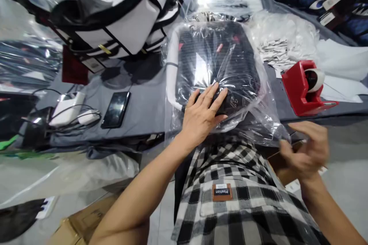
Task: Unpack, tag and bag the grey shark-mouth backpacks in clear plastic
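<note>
A black ribbed bag with white edging [214, 53] lies inside a clear plastic bag [260, 116] at the table's front edge. My left hand [201, 113] rests flat on top of it, fingers spread, pressing the plastic near its lower middle. At the loose lower right corner of the plastic, my right hand [307, 147] is slightly blurred, its thumb and forefinger apart with a gap between them. The plastic's corner reaches that gap; whether it touches the fingertips is hard to make out. A red tape dispenser [300, 90] with a tape roll stands just beyond my right hand.
Left of the bag lie a black phone [115, 110] and a white charger [67, 109] with tangled cables. Shark-patterned bags [120, 19] stand at the back left. Small paper tags [273, 51] and white sheets [342, 72] lie right. A cardboard box [83, 218] sits below.
</note>
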### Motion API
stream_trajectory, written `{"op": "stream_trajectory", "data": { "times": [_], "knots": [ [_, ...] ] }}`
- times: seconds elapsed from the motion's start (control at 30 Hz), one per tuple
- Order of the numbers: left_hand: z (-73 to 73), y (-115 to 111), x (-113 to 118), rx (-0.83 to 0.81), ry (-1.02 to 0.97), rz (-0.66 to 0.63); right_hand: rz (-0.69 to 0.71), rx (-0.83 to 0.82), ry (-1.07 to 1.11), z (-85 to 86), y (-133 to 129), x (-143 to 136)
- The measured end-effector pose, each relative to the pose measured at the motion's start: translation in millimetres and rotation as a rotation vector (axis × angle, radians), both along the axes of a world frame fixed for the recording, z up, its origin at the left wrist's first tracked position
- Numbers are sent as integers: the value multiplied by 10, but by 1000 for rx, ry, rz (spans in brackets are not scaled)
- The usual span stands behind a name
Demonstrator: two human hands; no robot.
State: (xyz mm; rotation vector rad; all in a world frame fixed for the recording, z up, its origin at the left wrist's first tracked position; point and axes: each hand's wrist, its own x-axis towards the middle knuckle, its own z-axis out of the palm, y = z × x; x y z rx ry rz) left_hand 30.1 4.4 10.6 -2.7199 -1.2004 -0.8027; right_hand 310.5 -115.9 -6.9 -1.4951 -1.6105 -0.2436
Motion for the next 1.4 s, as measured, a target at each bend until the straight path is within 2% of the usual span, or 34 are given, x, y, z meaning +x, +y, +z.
{"op": "stream_trajectory", "data": {
  "times": [0.07, 0.13, 0.23, 0.3, 0.37, 0.43, 0.5, 0.6, 0.67, 0.77, 0.83, 0.93, 1.03, 1.13, 1.2, 1.3, 1.4],
  "knots": [
    [-1, -84, 55, 18, -30, -17, 31, -82, -146, 39, 3, -131],
    [1, -201, 105, 64, -62, -47, -85, -138, -173, -18, 99, -160],
    [-78, -409, 111, 96, -95, -122, -271, -204, 17, -268, 225, 36],
    [-193, -570, 67, 61, -155, -208, -272, -294, 276, -468, 191, 225],
    [-327, -744, 30, -82, -233, -347, -241, -362, 414, -599, 68, 329],
    [-445, -902, 50, -341, -305, -429, -243, -328, 269, -605, -59, 279],
    [-531, -1007, 140, -634, -419, -341, -229, -241, -17, -500, -89, 95],
    [-605, -1034, 330, -1011, -849, 13, -68, -201, -227, -275, 82, -240],
    [-613, -996, 417, -1276, -1222, 191, 65, -165, -169, -167, 212, -374],
    [-558, -930, 428, -1548, -1626, 297, 117, -32, 21, -146, 192, -362],
    [-490, -892, 395, -1600, -1769, 342, 32, 9, 63, -239, 57, -240],
    [-375, -807, 398, -1703, -1861, 411, -155, -71, 165, -488, -126, -13],
    [-280, -674, 500, -1831, -1897, 563, -271, -236, 634, -736, -169, 92],
    [-235, -572, 624, -1870, -1960, 669, -153, -526, 1208, -884, -90, -40],
    [-238, -543, 684, -1875, -2006, 660, -39, -676, 1419, -951, -4, -232],
    [-254, -495, 742, -1868, -2097, 585, -36, -670, 1430, -1082, 76, -500],
    [-190, -372, 776, -1777, -2208, 456, -52, -615, 1213, -1255, 24, -554]
  ]
}}
